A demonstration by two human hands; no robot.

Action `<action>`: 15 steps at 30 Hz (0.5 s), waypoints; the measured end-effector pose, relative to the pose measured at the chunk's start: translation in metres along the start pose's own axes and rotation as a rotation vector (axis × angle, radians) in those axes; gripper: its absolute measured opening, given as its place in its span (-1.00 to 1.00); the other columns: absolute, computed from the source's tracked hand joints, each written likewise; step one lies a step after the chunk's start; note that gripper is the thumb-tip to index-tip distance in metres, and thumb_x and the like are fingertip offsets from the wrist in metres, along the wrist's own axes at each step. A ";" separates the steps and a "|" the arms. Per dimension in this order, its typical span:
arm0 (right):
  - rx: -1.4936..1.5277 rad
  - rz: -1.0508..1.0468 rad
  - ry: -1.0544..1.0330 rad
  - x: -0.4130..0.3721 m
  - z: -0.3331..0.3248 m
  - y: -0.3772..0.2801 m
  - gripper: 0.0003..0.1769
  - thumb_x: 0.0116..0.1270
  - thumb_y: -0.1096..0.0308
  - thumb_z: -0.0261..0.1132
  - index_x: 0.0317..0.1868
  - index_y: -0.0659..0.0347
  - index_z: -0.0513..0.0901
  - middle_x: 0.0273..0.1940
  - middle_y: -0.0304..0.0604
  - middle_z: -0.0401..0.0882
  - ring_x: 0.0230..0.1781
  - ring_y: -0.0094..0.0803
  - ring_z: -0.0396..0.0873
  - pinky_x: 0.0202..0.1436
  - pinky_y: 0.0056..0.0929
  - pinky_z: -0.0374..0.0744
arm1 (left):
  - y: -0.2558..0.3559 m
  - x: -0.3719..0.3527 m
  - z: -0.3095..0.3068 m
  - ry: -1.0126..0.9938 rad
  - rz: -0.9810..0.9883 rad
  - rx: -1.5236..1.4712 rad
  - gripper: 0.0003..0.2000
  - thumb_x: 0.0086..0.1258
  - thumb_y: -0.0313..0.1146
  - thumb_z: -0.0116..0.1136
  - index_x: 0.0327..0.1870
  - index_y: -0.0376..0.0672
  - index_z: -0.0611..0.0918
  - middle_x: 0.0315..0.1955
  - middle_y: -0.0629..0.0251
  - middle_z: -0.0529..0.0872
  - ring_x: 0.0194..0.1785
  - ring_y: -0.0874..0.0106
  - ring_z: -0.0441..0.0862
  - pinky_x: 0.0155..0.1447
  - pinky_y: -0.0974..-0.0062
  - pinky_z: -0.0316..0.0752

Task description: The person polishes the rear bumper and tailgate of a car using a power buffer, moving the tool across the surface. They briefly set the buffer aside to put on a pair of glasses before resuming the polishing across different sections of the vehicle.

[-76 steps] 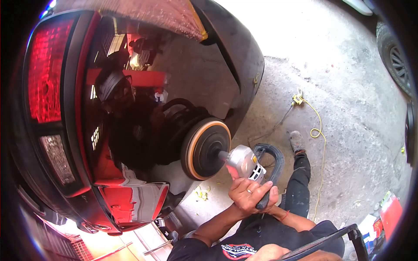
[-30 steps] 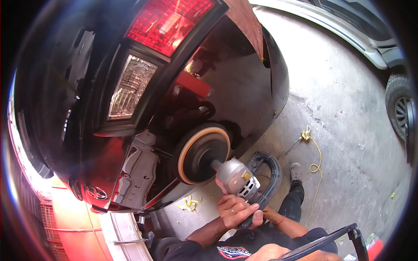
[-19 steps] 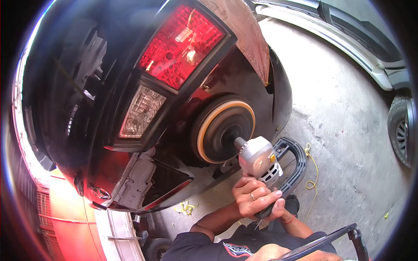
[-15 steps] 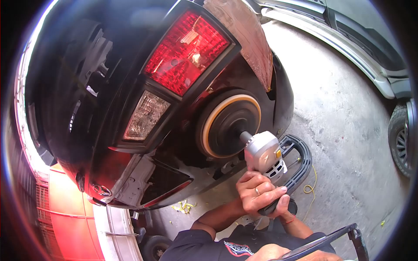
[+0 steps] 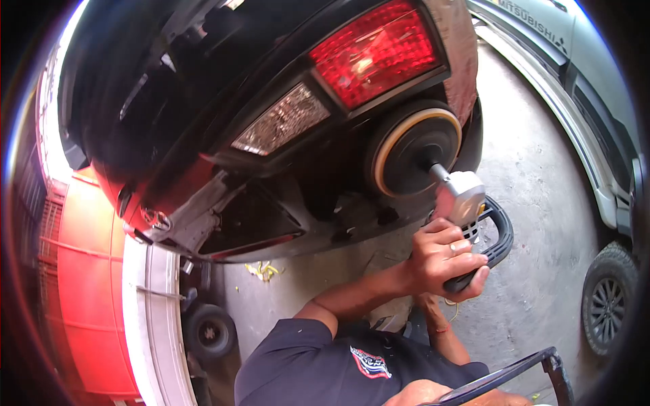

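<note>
A polisher (image 5: 467, 193) with a pale grey head and a black loop handle (image 5: 504, 233) is held out in front of me. Its round pad (image 5: 416, 152), dark with a tan rim, lies against the dark rear bumper (image 5: 325, 196) below the red tail light (image 5: 376, 51). My left hand (image 5: 447, 254), with a ring on one finger, is closed around the polisher's body behind its head. Mostly hidden behind the left hand and forearm, my right hand (image 5: 467, 289) is closed at the polisher's rear grip. A clear lamp (image 5: 283, 120) sits beside the tail light.
Brownish masking sheet (image 5: 460, 68) covers the car's side edge. To the right stands a silver vehicle (image 5: 599, 74) with a wheel (image 5: 608, 299). A red truck body (image 5: 88, 271) and a tyre (image 5: 210, 333) are at left. Yellow scraps (image 5: 263, 271) lie on the concrete floor (image 5: 535, 223).
Both hands and the polisher have shifted up and right in the view. The pad has come closer beneath the tail light. My view has turned, so the car appears shifted too.
</note>
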State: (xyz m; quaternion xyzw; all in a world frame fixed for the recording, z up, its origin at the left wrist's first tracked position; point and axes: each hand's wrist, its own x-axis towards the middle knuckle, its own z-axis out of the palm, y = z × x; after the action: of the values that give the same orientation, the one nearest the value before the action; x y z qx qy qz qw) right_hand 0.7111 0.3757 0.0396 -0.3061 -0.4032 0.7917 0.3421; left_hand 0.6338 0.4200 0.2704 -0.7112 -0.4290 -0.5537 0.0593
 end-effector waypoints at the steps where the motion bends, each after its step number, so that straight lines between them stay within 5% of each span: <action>1: -0.005 0.002 -0.012 -0.001 0.002 -0.001 -0.61 0.16 0.29 0.45 0.01 0.15 0.65 -0.14 -0.20 0.68 -0.14 -0.44 0.65 0.00 -0.43 0.59 | -0.001 -0.001 0.002 0.013 0.002 -0.003 -0.86 -0.08 -0.42 0.37 -0.43 -0.09 0.73 -0.66 0.49 0.56 -0.58 0.48 0.50 -0.33 0.51 0.39; 15: -0.194 -0.091 -0.048 -0.037 0.057 0.006 -0.58 0.10 0.33 0.51 0.01 0.15 0.69 -0.15 -0.16 0.74 -0.17 -0.41 0.70 -0.02 -0.39 0.63 | 0.028 -0.046 -0.080 -0.042 0.009 0.022 -0.84 -0.03 -0.43 0.35 -0.37 -0.12 0.75 -0.67 0.49 0.54 -0.59 0.51 0.50 -0.33 0.56 0.39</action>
State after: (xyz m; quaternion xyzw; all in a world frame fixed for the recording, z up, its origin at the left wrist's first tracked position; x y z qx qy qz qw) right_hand 0.6875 0.3197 0.0696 -0.3000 -0.4993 0.7398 0.3367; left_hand 0.5930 0.3332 0.2731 -0.7241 -0.4327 -0.5337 0.0606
